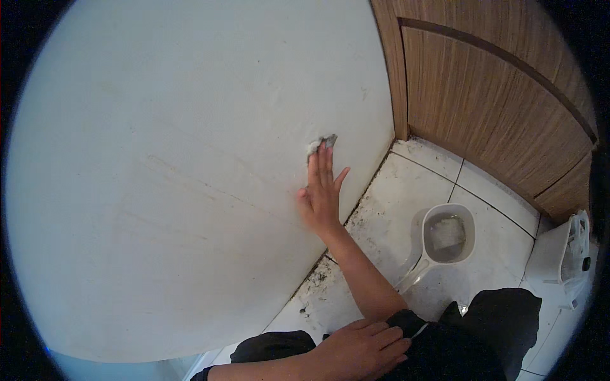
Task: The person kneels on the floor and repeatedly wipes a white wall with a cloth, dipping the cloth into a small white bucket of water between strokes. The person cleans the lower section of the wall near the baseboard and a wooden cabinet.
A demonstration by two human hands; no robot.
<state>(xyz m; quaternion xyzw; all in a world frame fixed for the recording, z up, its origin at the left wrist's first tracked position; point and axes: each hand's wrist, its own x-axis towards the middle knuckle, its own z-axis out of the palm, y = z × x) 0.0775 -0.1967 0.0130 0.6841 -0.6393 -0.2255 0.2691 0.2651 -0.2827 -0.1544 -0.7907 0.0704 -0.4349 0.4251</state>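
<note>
My right hand (pixel 324 190) lies flat against a pale, smudged wall (pixel 190 119), its fingers extended and pressing a small wet grey cloth (pixel 329 140) to the surface. Parts of the cloth show beyond the fingertips; the rest is hidden under the hand. At the bottom, my left hand (pixel 364 350) rests over the dark sleeve near my right elbow, with its fingers slightly apart and no object visible in it. A white long-handled dipper (pixel 473 233) stands on the tiled floor, right of my right forearm, holding water and a whitish piece of something.
Dirt marks the white floor tiles (pixel 395 190) along the wall's foot. A wood-grain panelled door or cabinet front (pixel 476 95) meets the wall at upper right. A white bin with a plastic bag (pixel 548 257) stands at far right. My dark-clothed knees are at the bottom.
</note>
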